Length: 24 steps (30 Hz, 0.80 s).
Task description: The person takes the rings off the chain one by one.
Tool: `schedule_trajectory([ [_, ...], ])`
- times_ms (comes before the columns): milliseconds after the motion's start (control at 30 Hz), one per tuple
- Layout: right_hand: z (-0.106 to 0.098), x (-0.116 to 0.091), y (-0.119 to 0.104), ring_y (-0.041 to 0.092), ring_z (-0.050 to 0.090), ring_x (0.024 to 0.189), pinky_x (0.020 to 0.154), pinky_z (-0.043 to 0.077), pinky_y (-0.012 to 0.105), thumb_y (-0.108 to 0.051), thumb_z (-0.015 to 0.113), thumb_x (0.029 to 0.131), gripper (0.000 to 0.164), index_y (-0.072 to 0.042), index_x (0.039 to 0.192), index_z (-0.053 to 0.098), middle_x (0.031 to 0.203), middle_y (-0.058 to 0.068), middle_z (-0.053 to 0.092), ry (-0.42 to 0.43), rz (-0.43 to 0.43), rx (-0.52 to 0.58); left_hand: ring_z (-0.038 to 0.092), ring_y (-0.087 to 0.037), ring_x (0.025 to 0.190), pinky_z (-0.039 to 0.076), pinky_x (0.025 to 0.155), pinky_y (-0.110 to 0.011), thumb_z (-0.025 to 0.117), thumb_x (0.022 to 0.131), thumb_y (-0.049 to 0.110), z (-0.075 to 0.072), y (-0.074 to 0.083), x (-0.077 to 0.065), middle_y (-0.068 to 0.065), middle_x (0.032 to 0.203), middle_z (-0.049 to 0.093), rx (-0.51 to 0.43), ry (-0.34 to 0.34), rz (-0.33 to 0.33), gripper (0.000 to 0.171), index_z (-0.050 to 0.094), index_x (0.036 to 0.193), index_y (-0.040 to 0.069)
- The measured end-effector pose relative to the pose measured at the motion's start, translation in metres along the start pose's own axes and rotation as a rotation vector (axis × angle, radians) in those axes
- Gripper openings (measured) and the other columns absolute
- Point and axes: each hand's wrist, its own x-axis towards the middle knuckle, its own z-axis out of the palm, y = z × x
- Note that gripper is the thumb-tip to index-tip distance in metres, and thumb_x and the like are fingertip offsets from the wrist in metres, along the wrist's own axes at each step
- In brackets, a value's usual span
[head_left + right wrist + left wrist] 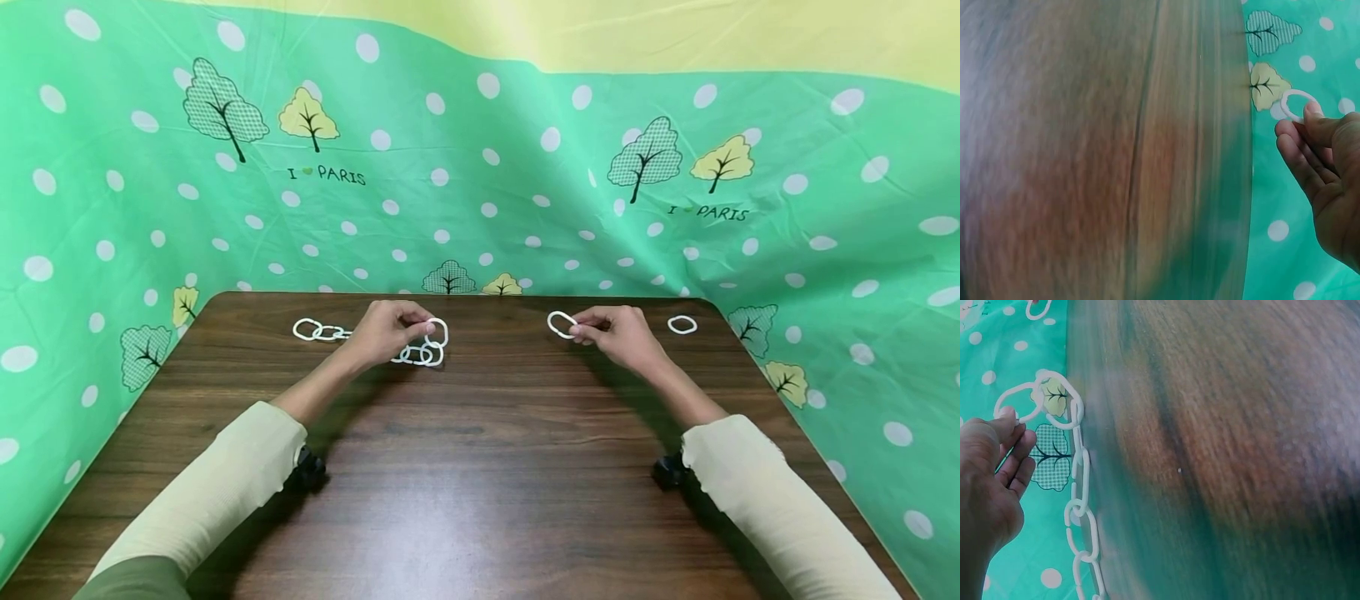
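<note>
A chain of white plastic links (417,356) lies partly on the table, its far part stretching left past the wrist. My left hand (386,333) pinches the end link (1017,394) between thumb and fingertips, holding it raised. From that link several joined links (1085,481) trail along in the left wrist view. Over to the right, my right hand (617,333) pinches a single loose white link (561,325) by one end; the same link (1297,103) shows above the thumb in the right wrist view. A wide gap separates the two hands.
Another loose white link (682,325) lies on the dark wooden table (480,467) near its far right corner. A green dotted cloth (480,200) hangs behind and around the table. Each sleeve cuff has a black wrist device (670,472) below it.
</note>
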Motion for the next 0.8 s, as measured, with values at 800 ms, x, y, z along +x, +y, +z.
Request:
schedule_trajectory([
  [800,-0.043,-0.014,0.033,0.025,0.084,0.084,0.070,0.066,0.029,-0.023,0.076,0.111,0.028,0.004,0.116,0.082,0.100,0.023,0.085,0.049,0.199,-0.054,0.077,-0.020,0.088,0.059,0.081,-0.028,0.085,0.102,0.012,-0.003,-0.002,0.003,-0.012,0.098,0.086,-0.012,0.004,0.006,0.012,0.087,0.109,0.003],
])
